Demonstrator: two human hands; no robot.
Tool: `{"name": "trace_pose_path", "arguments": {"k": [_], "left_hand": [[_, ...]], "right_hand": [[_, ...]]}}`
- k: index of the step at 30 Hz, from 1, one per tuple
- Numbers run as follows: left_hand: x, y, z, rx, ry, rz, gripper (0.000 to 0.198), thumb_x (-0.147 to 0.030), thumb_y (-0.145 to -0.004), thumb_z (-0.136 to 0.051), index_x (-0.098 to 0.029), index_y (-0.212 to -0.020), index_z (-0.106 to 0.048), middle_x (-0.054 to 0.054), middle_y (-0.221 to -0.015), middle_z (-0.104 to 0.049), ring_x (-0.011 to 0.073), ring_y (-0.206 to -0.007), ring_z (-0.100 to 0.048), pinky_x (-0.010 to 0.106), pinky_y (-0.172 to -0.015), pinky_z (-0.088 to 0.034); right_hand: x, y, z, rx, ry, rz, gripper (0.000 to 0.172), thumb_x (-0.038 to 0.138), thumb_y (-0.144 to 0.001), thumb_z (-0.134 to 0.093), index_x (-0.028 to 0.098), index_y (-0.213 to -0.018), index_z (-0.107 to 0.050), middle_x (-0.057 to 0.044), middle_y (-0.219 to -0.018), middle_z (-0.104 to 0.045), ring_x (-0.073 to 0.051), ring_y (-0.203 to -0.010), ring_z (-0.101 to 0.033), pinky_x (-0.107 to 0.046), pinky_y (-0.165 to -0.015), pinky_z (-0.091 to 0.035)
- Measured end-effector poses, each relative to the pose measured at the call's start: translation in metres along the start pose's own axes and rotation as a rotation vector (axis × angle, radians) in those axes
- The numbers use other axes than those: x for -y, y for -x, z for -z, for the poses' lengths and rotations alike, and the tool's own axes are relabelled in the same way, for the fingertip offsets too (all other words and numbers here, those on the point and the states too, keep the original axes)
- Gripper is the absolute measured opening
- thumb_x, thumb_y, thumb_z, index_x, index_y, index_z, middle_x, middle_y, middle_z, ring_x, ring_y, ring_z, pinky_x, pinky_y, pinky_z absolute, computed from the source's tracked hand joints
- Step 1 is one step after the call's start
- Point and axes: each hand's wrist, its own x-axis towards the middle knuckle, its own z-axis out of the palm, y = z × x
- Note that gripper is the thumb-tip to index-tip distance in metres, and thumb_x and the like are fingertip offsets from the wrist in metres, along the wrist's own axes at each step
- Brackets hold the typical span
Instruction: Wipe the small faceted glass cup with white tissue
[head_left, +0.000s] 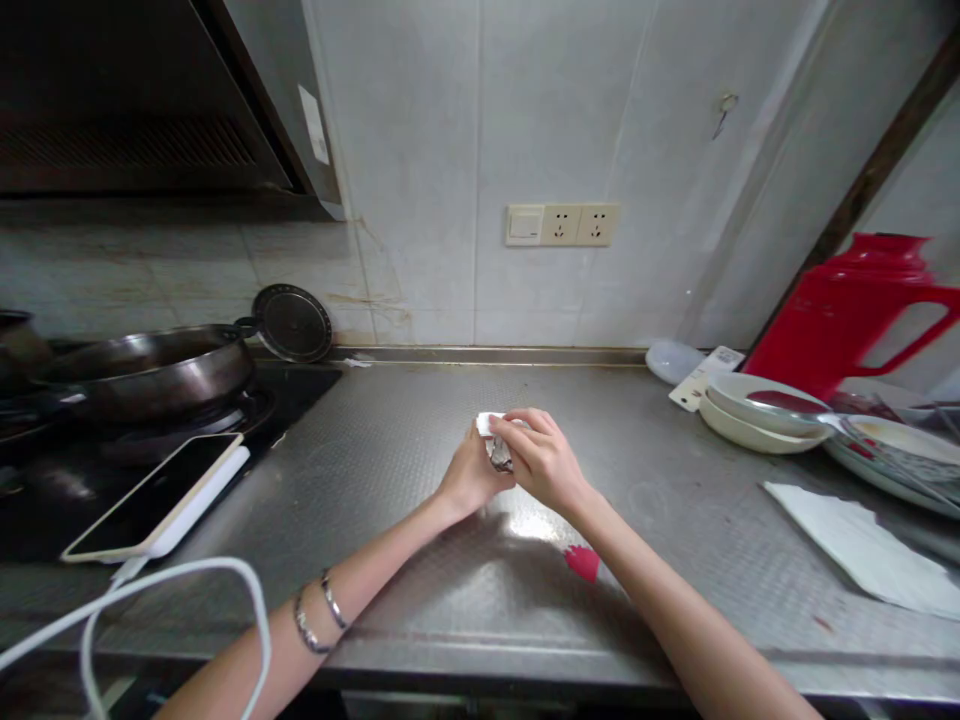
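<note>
My left hand (469, 478) is closed around a small shiny silvery object (500, 457), held just above the steel counter. Most of that object is hidden by my fingers, so its kind is unclear. From the other side my right hand (547, 462) reaches over it, fingers bent and pressing a white folded piece, like tissue (484, 424), against its top. Both hands meet near the middle of the counter (405, 430). Below my right forearm lies a small pinkish-red piece with a jagged edge (582, 562).
To the left, a phone (161, 500) with a white cable (217, 565) lies by the stove, which bears a steel pan (161, 375). Bowls (765, 425), white paper (862, 550) and a red thermos jug (832, 315) are at right. Wall sockets (577, 225) sit behind.
</note>
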Motion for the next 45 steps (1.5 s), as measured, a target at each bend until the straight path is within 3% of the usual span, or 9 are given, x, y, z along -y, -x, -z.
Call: {"name": "trace_pose_path", "arguments": {"k": [4, 8, 13, 18, 22, 28, 34, 39, 45], "left_hand": [[0.003, -0.003, 0.002, -0.037, -0.152, -0.038, 0.061, -0.026, -0.060, -0.074, -0.020, -0.114, -0.046, 0.008, -0.108, -0.061, 0.0249, -0.097, -0.059, 0.039, -0.086, -0.047], [0.010, -0.005, 0.002, -0.070, -0.198, -0.007, 0.066, -0.022, -0.059, -0.074, -0.021, -0.117, -0.043, 0.008, -0.107, -0.062, 0.0254, -0.098, -0.060, 0.040, -0.089, -0.047], [0.010, -0.004, 0.001, -0.094, -0.114, 0.064, 0.082, -0.018, -0.053, -0.077, -0.020, -0.124, -0.036, 0.007, -0.098, -0.064, 0.0234, -0.087, -0.063, 0.037, -0.079, -0.049], [0.001, -0.002, 0.002, -0.108, -0.001, 0.078, 0.079, -0.020, -0.052, -0.080, -0.019, -0.120, -0.040, 0.008, -0.104, -0.064, 0.0230, -0.092, -0.062, 0.035, -0.081, -0.047], [-0.001, -0.003, 0.003, -0.123, 0.071, 0.082, 0.078, -0.026, -0.053, -0.082, -0.017, -0.119, -0.042, 0.006, -0.101, -0.065, 0.0214, -0.091, -0.062, 0.033, -0.082, -0.047], [0.003, -0.006, 0.006, -0.136, 0.095, 0.086, 0.066, -0.029, -0.054, -0.082, -0.016, -0.109, -0.048, 0.003, -0.091, -0.065, 0.0163, -0.078, -0.061, 0.026, -0.069, -0.047], [-0.005, -0.005, 0.009, -0.078, 0.071, 0.143, 0.066, -0.038, -0.056, -0.080, -0.015, -0.109, -0.050, 0.003, -0.082, -0.066, 0.0151, -0.067, -0.061, 0.025, -0.061, -0.046], [-0.009, 0.000, 0.005, -0.039, -0.026, 0.143, 0.072, -0.038, -0.052, -0.082, -0.015, -0.114, -0.053, 0.005, -0.088, -0.069, 0.0184, -0.074, -0.064, 0.025, -0.062, -0.046], [-0.008, -0.001, 0.006, 0.002, -0.039, 0.119, 0.045, -0.031, -0.059, -0.075, -0.017, -0.099, -0.060, -0.001, -0.072, -0.066, 0.0133, -0.059, -0.061, 0.019, -0.049, -0.041]], "right_hand": [[0.002, 0.000, 0.002, 0.019, 0.094, 0.102, 0.045, 0.003, -0.082, -0.042, 0.022, -0.119, -0.059, -0.007, -0.083, -0.070, -0.021, -0.088, -0.060, -0.037, -0.077, -0.047], [0.006, 0.000, 0.003, 0.002, 0.049, 0.087, 0.039, 0.003, -0.082, -0.043, 0.020, -0.112, -0.062, -0.005, -0.072, -0.067, -0.021, -0.084, -0.059, -0.036, -0.076, -0.045], [0.008, -0.005, 0.008, -0.014, -0.178, -0.096, 0.026, 0.013, -0.087, -0.046, 0.023, -0.097, -0.069, -0.005, -0.075, -0.066, -0.018, -0.073, -0.060, -0.033, -0.072, -0.046], [-0.005, -0.006, 0.012, -0.216, -0.281, -0.405, 0.021, 0.021, -0.089, -0.049, 0.023, -0.090, -0.071, -0.005, -0.085, -0.070, -0.019, -0.079, -0.065, -0.029, -0.071, -0.049], [-0.009, -0.003, 0.007, -0.163, -0.316, -0.380, 0.021, 0.021, -0.088, -0.050, 0.023, -0.091, -0.071, -0.005, -0.086, -0.071, -0.018, -0.080, -0.065, -0.028, -0.072, -0.050], [-0.003, -0.002, 0.009, -0.149, -0.352, -0.316, 0.020, 0.020, -0.088, -0.051, 0.022, -0.088, -0.072, -0.005, -0.083, -0.069, -0.017, -0.077, -0.065, -0.028, -0.070, -0.050], [-0.010, -0.002, 0.010, -0.261, -0.358, -0.507, 0.017, 0.026, -0.087, -0.055, 0.021, -0.086, -0.071, -0.004, -0.082, -0.073, -0.019, -0.074, -0.068, -0.028, -0.067, -0.052], [-0.006, -0.002, 0.004, -0.126, -0.341, -0.385, 0.024, 0.020, -0.088, -0.050, 0.023, -0.100, -0.070, -0.005, -0.101, -0.073, -0.021, -0.095, -0.069, -0.031, -0.082, -0.054], [-0.005, 0.004, 0.000, -0.044, -0.262, -0.158, 0.034, 0.011, -0.088, -0.044, 0.022, -0.112, -0.066, -0.008, -0.112, -0.069, -0.020, -0.107, -0.064, -0.035, -0.092, -0.053]]}}
